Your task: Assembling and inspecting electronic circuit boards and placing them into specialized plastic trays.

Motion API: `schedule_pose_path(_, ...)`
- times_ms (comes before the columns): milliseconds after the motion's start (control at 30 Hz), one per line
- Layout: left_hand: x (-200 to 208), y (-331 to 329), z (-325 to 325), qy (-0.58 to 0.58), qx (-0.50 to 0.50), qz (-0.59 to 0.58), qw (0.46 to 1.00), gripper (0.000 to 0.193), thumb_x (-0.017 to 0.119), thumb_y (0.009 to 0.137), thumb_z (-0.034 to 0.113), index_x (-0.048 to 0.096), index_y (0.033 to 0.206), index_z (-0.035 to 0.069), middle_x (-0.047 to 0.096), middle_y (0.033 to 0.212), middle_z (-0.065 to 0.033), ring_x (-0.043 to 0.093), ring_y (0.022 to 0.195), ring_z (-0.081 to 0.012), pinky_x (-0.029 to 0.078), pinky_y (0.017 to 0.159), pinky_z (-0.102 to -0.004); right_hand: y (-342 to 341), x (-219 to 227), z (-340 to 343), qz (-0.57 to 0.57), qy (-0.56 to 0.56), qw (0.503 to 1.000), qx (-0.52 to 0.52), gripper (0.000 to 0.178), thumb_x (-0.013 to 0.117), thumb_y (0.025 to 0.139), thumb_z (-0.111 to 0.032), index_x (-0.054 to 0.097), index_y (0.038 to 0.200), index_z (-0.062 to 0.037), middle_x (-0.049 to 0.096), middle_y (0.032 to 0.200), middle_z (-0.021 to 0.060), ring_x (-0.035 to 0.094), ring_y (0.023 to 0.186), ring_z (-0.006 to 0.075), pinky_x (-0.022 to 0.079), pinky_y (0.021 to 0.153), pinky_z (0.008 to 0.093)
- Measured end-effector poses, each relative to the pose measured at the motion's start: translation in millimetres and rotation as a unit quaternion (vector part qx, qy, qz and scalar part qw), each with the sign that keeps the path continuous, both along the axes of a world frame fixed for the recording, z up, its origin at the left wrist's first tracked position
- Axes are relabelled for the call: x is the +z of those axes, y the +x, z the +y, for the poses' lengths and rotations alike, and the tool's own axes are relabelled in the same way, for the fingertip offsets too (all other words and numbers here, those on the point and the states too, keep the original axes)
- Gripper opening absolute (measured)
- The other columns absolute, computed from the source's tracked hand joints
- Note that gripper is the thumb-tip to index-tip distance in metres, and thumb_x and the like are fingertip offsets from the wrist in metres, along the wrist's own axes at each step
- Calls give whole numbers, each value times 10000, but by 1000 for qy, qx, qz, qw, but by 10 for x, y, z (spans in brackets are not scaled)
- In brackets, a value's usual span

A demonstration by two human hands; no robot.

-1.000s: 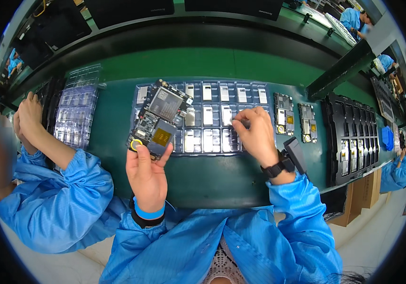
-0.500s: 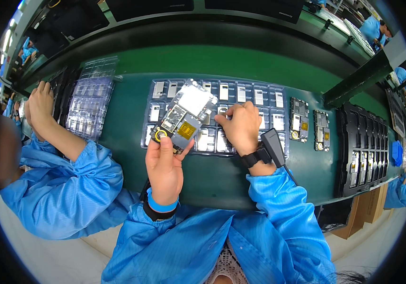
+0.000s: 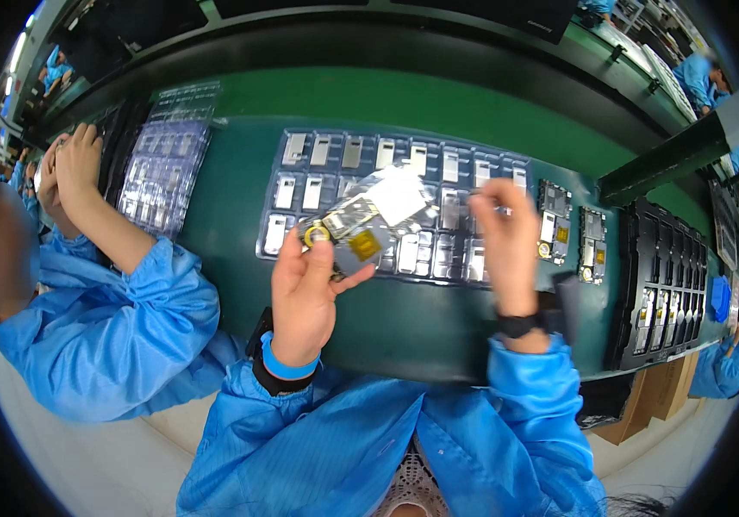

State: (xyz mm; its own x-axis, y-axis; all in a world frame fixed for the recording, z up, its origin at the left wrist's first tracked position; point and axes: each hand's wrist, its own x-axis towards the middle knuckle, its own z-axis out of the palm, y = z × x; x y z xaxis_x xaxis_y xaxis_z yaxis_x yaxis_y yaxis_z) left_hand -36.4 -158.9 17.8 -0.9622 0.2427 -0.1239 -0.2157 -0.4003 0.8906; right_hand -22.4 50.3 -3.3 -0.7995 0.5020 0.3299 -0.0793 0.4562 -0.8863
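Observation:
My left hand (image 3: 305,297) holds a phone circuit board (image 3: 362,244) by its near end, thumb on top. The board is tilted and carries a bright white square, a yellow patch and a yellow ring. It hovers above a clear plastic tray (image 3: 425,278) whose pockets hold several silver metal pieces (image 3: 311,192). My right hand (image 3: 511,237) is over the tray's right side, blurred, with thumb and forefinger pinched together. A small dark bit shows at its fingertips, too small to name. Part of the tray is hidden beneath the board and hands.
Two more circuit boards (image 3: 553,222) lie right of the tray. Beyond them stands a black slotted tray (image 3: 658,284) with boards in it, near a dark post (image 3: 667,164). Stacked clear trays (image 3: 162,164) lie at left, beside a co-worker's hands (image 3: 76,168).
My right hand has moved right, away from the board, toward the tray's right side. My left hand keeps hold of the board, which has turned clockwise a little and shifted right.

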Motion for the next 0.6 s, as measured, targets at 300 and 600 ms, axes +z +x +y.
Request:
schedule_pose_path(300,3,157,276,-16,-191,-80,978,310,385,927,144,341,1213,35,506,1137,-111,556,1006,-226,549,741,-370,692,647,135,-134,-251,948,140,160,556,820,-6,575,979,2,557,803,20,490,635,45,413,539,187)
schedule_pose_path(600,27,228,400,-72,-225,-47,971,322,411,914,118,353,1211,8,523,1081,-113,571,956,-200,569,653,-329,682,539,43,-165,-275,939,124,120,617,795,-47,579,898,3,593,741,10,497,600,35,405,476,174)
